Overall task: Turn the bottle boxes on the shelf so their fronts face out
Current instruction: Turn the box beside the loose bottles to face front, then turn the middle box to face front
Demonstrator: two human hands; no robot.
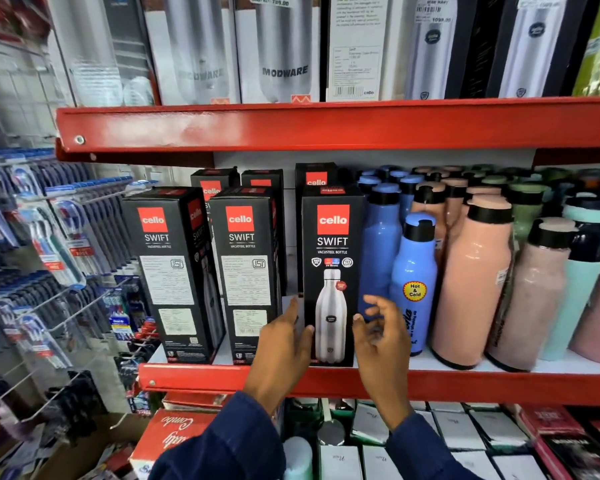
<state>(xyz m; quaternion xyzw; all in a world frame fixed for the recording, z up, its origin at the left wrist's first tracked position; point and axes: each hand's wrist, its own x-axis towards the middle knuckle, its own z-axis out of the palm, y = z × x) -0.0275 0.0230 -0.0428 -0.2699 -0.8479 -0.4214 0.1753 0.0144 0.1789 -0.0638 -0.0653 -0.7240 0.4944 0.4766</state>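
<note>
Bottle boxes sat in a row at the front of the red-edged shelf [194,375], more behind. Right box [331,271] showed its bottle picture outward; middle box [245,271] and left box [168,268] showed printed text panels. Blue bottles [413,282] and pink bottles [471,282] stood just right of them; toothbrush packs [49,244] hung on the left rack. Our left hand [283,344] touched the right box's left edge, fingers spread, not gripping. Our right hand [383,336] hovered at its right edge, fingers loosely curled, holding nothing.
</note>
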